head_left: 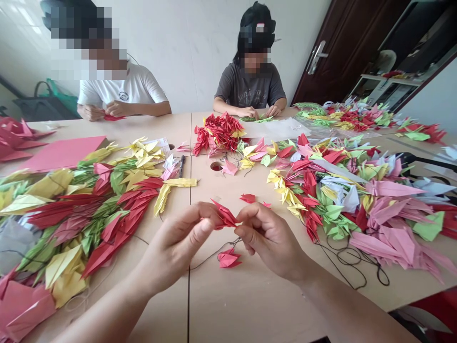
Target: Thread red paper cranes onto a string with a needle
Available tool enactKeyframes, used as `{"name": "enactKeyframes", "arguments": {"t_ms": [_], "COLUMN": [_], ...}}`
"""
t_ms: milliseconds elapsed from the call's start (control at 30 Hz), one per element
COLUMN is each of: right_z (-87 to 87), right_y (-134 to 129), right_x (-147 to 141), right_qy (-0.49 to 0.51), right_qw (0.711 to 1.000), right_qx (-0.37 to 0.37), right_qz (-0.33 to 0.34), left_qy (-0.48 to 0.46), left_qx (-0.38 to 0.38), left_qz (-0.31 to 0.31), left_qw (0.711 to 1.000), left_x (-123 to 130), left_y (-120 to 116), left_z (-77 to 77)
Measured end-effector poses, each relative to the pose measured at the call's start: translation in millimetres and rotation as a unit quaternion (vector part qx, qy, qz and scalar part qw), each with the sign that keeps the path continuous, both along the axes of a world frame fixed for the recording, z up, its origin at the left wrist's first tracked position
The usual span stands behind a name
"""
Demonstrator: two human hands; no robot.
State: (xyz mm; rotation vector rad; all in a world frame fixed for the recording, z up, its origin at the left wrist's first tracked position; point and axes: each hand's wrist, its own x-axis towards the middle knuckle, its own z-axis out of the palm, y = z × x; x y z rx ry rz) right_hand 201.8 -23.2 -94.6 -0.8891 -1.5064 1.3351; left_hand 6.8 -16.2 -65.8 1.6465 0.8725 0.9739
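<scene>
Red crane [224, 215], just one, pinched by your left hand [180, 238] and right hand [274, 240]; you've room between two heaps [357, 190] toward the table's [228, 305] side edges.

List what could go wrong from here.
1. The left hand and right hand both hold the small red paper, so too hard a pull might tear or crush it.
2. Dark cord lies slack just below the hands; it could snag a finger or tangle.
3. A folded red piece lies loose beneath the hands and might get knocked or flattened.
</scene>
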Motion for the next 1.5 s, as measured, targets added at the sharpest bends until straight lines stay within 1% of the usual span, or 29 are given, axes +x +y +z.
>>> {"name": "enactKeyframes", "arguments": {"t_ms": [67, 133, 233, 333, 467, 600, 700, 900, 1067, 1200, 1300, 1433, 1500], "right_z": [-1.0, -2.0, -3.7, -5.5, -6.8, -6.1, -5.1, -5.5, -8.6, -10.3, -10.5, -11.0, -12.0], "right_y": [-0.8, -1.5, -1.7, -1.1, -1.1, -1.3, -0.1, 1.9, 2.0, 3.2, 4.3, 4.6, 3.8], "right_x": [-1.1, -1.4, -0.6, 0.1, -1.1, -2.2, -1.7, -1.7, -2.8, -3.3, -3.3, -3.3, -3.3], "right_qy": [0.007, 0.002, -0.016, -0.036, -0.069, -0.139, -0.177, -0.191, -0.214, -0.204, -0.189, -0.161, -0.15], "right_qw": [1.0, 1.0, 1.0, 0.999, 0.996, 0.984, 0.975, 0.972, 0.962, 0.962, 0.967, 0.977, 0.978], "right_qx": [0.005, 0.009, 0.006, 0.012, 0.049, 0.097, 0.115, 0.124, 0.147, 0.157, 0.146, 0.121, 0.124], "right_qz": [-0.012, -0.019, -0.021, -0.012, -0.016, -0.057, -0.064, -0.064, -0.084, -0.09, -0.084, -0.076, -0.075], "left_qy": [-0.037, -0.038, -0.009, -0.002, 0.013, 0.042, 0.057, 0.082, 0.07, 0.062, 0.052, 0.005, -0.022], "left_qx": [-0.072, -0.112, -0.12, -0.126, -0.142, -0.132, -0.112, -0.09, -0.071, -0.065, -0.062, -0.075, -0.084], "left_qz": [0.007, 0.011, 0.017, 0.037, 0.061, 0.076, 0.095, 0.127, 0.14, 0.142, 0.144, 0.13, 0.125], "left_qw": [0.997, 0.993, 0.993, 0.991, 0.988, 0.987, 0.987, 0.984, 0.985, 0.986, 0.986, 0.989, 0.988], "left_x": [1.6, 3.4, 5.4, 5.6, 4.9, 5.5, 5.6, 3.9, 5.0, 6.6, 7.6, 8.2, 8.3], "left_y": [0.6, 1.3, 2.4, 3.3, 3.6, 3.8, 3.9, 2.8, 3.2, 2.6, 2.0, 2.6, 3.0], "left_z": [-3.1, -5.3, -6.1, -6.3, -8.4, -7.2, -3.7, -2.3, -4.5, -4.6, -3.9, -3.1, -3.4]}}
